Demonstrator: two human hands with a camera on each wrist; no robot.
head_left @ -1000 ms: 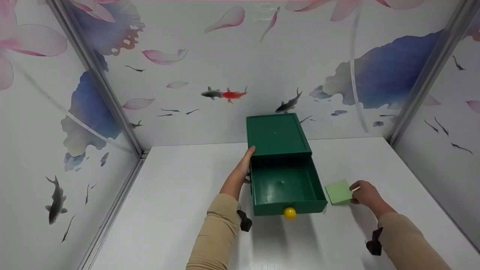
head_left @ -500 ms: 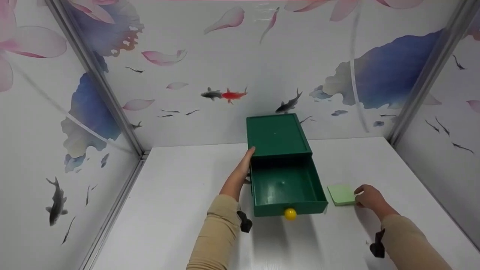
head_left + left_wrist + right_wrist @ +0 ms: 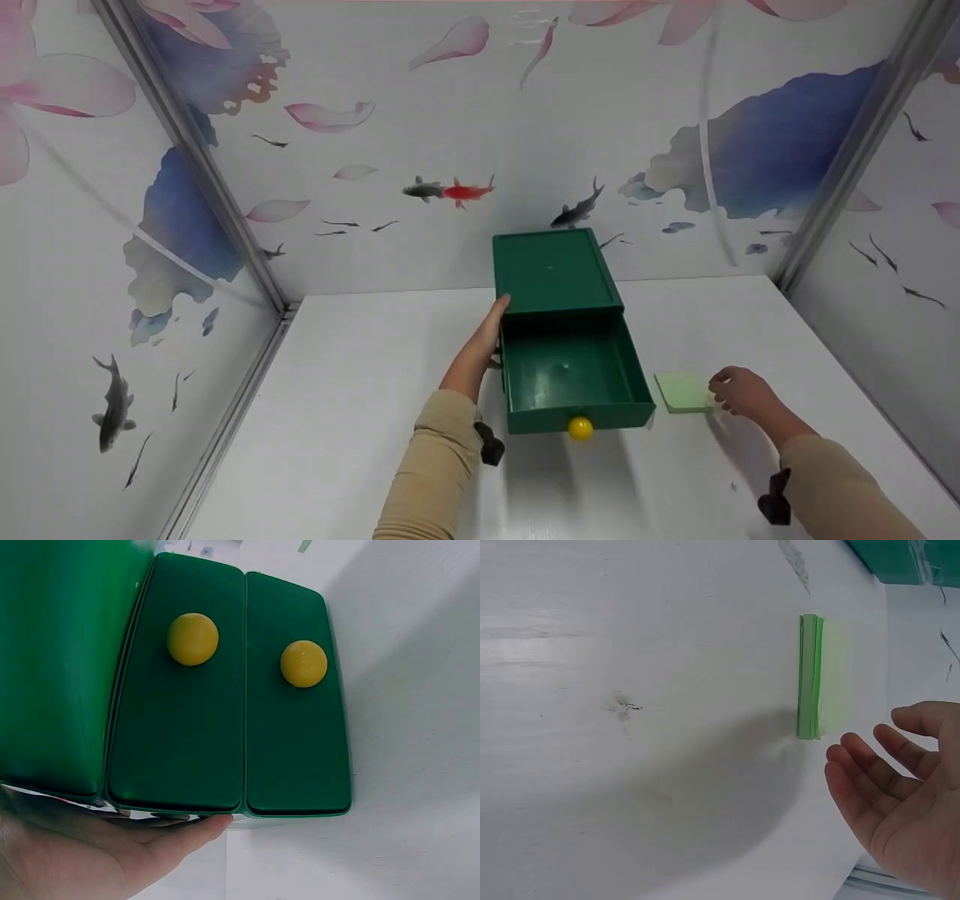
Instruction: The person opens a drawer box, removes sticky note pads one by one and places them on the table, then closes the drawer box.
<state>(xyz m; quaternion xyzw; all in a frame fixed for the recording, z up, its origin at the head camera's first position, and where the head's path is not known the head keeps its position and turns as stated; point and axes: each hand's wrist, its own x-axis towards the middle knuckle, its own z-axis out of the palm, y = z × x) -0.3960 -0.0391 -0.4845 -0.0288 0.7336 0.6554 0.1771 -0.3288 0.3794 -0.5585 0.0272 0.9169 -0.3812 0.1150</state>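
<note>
A green drawer cabinet has its top drawer pulled out; nothing shows inside. A round yellow knob sits on that drawer's front. Two lower drawers with yellow knobs appear closed in the left wrist view. My left hand rests along the cabinet's left side, fingers straight against it. A light green pad of sticky notes lies flat on the table, right of the drawer. Just right of the pad is my right hand, its fingers loosely bent and holding nothing.
The white table has scuff marks. A white back wall printed with fish and petals stands close behind the cabinet. Side walls in metal frames rise to left and right.
My right hand has lowered the sticky notes flat, let go and drawn back slightly to the right. The left hand and the cabinet have stayed put.
</note>
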